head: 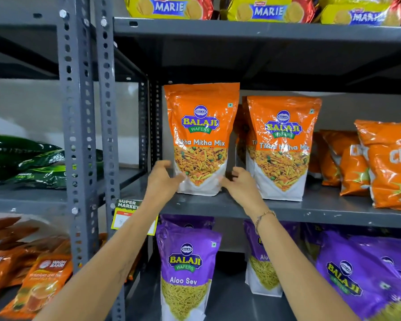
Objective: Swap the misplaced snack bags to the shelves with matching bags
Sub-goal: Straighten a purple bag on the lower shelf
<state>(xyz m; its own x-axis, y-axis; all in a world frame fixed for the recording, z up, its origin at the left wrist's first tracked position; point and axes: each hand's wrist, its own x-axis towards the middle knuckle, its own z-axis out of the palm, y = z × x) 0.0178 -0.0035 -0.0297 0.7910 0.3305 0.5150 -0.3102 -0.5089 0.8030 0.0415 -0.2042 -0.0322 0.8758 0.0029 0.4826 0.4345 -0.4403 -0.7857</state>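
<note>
An orange Tikha Mitha Mix bag (200,126) stands upright at the left end of the middle shelf (218,206). My left hand (162,179) presses on its lower left corner and my right hand (239,184) on its lower right corner, so the bag is held between them. A matching orange Tikha Mitha Mix bag (283,140) stands just to the right, with more behind it. On the shelf below, a purple Aloo Sev bag (186,269) stands upright with other purple bags (357,281) beside it.
Orange crinkled snack bags (389,163) lie at the right of the middle shelf. Marie biscuit packs (169,6) fill the top shelf. Grey perforated uprights (79,112) split off the left rack, which holds green bags (21,158) and orange tea packs (42,281). A price tag (125,212) hangs on the shelf edge.
</note>
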